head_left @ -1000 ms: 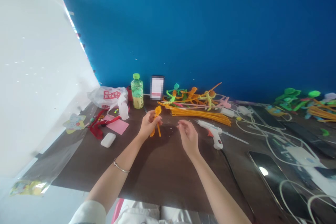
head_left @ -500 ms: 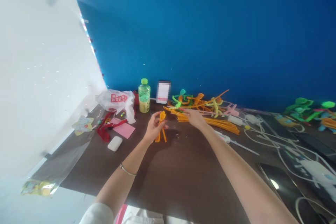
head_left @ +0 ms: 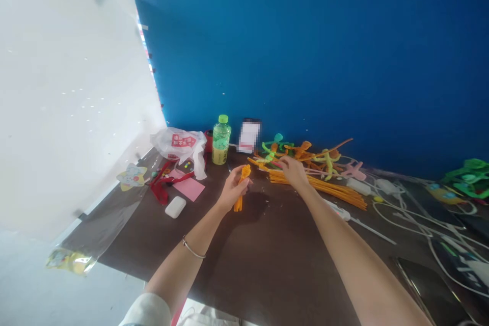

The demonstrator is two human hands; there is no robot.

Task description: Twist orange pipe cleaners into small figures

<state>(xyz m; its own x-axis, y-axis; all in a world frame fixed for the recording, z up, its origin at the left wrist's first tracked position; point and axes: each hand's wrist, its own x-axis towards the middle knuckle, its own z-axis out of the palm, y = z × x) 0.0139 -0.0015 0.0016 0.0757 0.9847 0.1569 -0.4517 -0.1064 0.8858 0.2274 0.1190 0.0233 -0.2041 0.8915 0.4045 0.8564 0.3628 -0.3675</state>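
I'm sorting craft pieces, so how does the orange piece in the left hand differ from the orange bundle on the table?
The orange piece looks shorter, with a knobby top; the orange bundle is longer, made of mostly straight strands. The orange piece is gripped in the left hand, while the orange bundle lies on the table. Both share a similar orange.
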